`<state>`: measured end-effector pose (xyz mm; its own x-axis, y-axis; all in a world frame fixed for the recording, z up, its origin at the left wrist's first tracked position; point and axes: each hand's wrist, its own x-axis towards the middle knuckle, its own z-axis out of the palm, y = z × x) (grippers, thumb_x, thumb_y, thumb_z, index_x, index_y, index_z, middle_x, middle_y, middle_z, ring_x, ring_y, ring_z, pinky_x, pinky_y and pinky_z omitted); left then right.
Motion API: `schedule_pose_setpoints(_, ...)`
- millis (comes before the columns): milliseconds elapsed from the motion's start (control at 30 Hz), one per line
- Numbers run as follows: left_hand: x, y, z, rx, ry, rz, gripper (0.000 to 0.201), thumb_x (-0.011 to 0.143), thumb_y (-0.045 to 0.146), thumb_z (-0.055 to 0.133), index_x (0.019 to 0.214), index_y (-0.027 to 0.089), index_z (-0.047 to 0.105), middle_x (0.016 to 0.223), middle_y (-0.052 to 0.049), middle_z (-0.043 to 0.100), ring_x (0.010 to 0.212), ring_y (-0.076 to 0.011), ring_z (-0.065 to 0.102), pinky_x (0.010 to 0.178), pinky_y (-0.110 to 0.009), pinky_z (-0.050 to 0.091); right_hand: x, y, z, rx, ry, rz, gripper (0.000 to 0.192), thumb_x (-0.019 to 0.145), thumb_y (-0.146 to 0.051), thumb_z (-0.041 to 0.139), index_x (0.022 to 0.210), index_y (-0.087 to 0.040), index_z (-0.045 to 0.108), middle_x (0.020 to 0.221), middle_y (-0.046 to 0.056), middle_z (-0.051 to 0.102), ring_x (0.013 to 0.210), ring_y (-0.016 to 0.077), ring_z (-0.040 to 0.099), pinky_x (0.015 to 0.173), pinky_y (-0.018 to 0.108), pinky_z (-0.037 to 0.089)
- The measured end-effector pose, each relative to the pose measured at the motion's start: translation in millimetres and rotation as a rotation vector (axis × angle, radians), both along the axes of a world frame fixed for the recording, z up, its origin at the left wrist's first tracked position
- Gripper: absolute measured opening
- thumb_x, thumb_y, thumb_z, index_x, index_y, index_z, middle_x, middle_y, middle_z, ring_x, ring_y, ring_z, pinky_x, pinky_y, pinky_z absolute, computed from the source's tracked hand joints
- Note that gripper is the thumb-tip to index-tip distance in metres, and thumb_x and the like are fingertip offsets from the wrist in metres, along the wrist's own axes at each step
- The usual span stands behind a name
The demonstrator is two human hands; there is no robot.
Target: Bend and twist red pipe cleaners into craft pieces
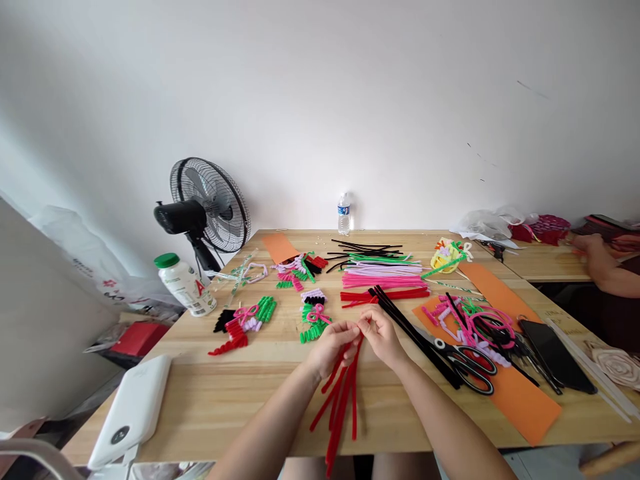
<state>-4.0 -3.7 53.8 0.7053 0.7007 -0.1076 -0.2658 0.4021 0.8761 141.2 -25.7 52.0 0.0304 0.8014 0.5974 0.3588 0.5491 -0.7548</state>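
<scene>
Over the front middle of the table, my left hand (336, 347) and my right hand (380, 333) meet with fingertips pinched together. Between them they grip a bunch of red pipe cleaners (340, 407), whose long ends fan down toward the table's front edge. Just beyond my fingers lie black pipe cleaners (415, 333) and a row of red ones (385, 294). Behind those are pink pipe cleaners (383, 277), with lilac, green and black ones farther back. Left of my hands rests a coiled green, black and lilac piece (313, 317) with a pink bow.
Black-handled scissors (470, 367), orange paper (525, 400) and a phone (557, 357) lie at right. A white power bank (131, 410), a green-capped bottle (186, 285) and a fan (210, 203) stand left. A water bottle (343, 215) is at the back. Another person's arm (605, 267) shows far right.
</scene>
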Motion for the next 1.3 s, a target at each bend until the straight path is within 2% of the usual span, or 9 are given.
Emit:
schedule_pose_setpoints(100, 4, -5, -5.1, 0.471, 0.212, 0.383, 0.02, 0.072, 0.033, 0.065, 0.077, 0.017, 0.054, 0.066, 0.001, 0.051, 0.052, -0.0101, 0.048, 0.049, -0.022, 0.039, 0, 3, -4.7, -0.005, -0.027, -0.097, 0.02, 0.085, -0.032, 0.054, 0.068, -0.021, 0.054, 0.074, 0.003, 0.056, 0.08, 0.0202, 0.051, 0.078, 0.035, 0.042)
schedule_pose_setpoints(233, 5, -9, -5.8, 0.807, 0.333, 0.537, 0.013, 0.078, 0.03, 0.057, 0.076, 0.018, 0.061, 0.078, -0.005, 0.057, 0.075, -0.0154, 0.053, 0.068, -0.026, 0.042, 2, 5, -6.8, 0.043, -0.085, -0.109, 0.018, 0.085, -0.03, 0.054, 0.068, -0.021, 0.055, 0.075, 0.004, 0.057, 0.083, 0.0212, 0.051, 0.079, 0.037, 0.041)
schedule_pose_setpoints(333, 3, -6, -3.2, 0.555, 0.285, 0.399, 0.02, 0.076, 0.036, 0.059, 0.073, 0.016, 0.058, 0.063, -0.001, 0.051, 0.055, -0.0105, 0.045, 0.05, -0.021, 0.036, 3, 3, -3.8, 0.108, -0.107, -0.079, 0.015, 0.084, -0.029, 0.055, 0.071, -0.021, 0.056, 0.078, 0.004, 0.057, 0.087, 0.0224, 0.051, 0.082, 0.039, 0.042)
schedule_pose_setpoints(467, -2, 1, 0.8, 0.007, 0.082, -0.007, 0.029, 0.069, 0.038, 0.067, 0.071, 0.015, 0.049, 0.053, 0.008, 0.035, 0.037, -0.0008, 0.014, 0.034, -0.017, 0.009, 1, -3, 2.7, 0.129, -0.135, -0.012, 0.016, 0.085, -0.026, 0.054, 0.07, -0.022, 0.056, 0.078, 0.004, 0.057, 0.091, 0.0229, 0.052, 0.085, 0.041, 0.042)
schedule_pose_setpoints(567, -5, 3, 3.4, -0.134, -0.016, -0.158, 0.031, 0.067, 0.034, 0.069, 0.066, 0.014, 0.045, 0.053, 0.008, 0.035, 0.036, 0.0008, 0.012, 0.033, -0.016, 0.005, -1, -6, 5.0, 0.151, -0.119, -0.007, 0.015, 0.085, -0.024, 0.053, 0.07, -0.022, 0.056, 0.075, 0.004, 0.057, 0.089, 0.0231, 0.053, 0.084, 0.042, 0.042)
schedule_pose_setpoints(733, -8, 2, 6.3, 0.016, 0.07, -0.045, 0.034, 0.068, 0.042, 0.068, 0.078, 0.014, 0.053, 0.064, 0.002, 0.053, 0.035, -0.0007, 0.028, 0.032, -0.017, 0.014, 12, 2, 1.2, 0.096, 0.085, -0.23, 0.013, 0.083, -0.029, 0.054, 0.073, -0.02, 0.056, 0.082, 0.005, 0.057, 0.085, 0.0209, 0.054, 0.081, 0.037, 0.043)
schedule_pose_setpoints(900, -14, 13, 5.6, 0.179, 0.27, 0.136, 0.042, 0.062, 0.052, 0.068, 0.072, 0.013, 0.054, 0.049, 0.007, 0.044, 0.033, -0.001, 0.024, 0.034, -0.018, 0.012, 30, 14, -6.3, -0.079, 0.353, -0.353, 0.024, 0.081, -0.042, 0.055, 0.081, -0.018, 0.057, 0.076, 0.002, 0.058, 0.073, 0.0169, 0.055, 0.07, 0.029, 0.044)
schedule_pose_setpoints(1100, -17, 20, 1.5, 0.497, 0.488, 0.295, 0.041, 0.069, 0.055, 0.059, 0.066, 0.013, 0.061, 0.04, 0.005, 0.041, 0.036, -0.0057, 0.031, 0.038, -0.02, 0.02, 28, 14, -9.2, -0.037, 0.397, -0.371, 0.025, 0.079, -0.043, 0.057, 0.081, -0.018, 0.058, 0.077, 0.002, 0.058, 0.074, 0.0164, 0.054, 0.071, 0.028, 0.043)
schedule_pose_setpoints(1300, -19, 19, 3.3, 0.25, 0.267, 0.083, 0.044, 0.068, 0.053, 0.062, 0.083, 0.012, 0.059, 0.048, 0.005, 0.048, 0.032, -0.0044, 0.031, 0.034, -0.019, 0.02, 33, 14, 0.7, -0.045, 0.546, -0.393, 0.028, 0.075, -0.046, 0.06, 0.076, -0.018, 0.057, 0.071, 0.001, 0.057, 0.069, 0.0152, 0.053, 0.067, 0.028, 0.043)
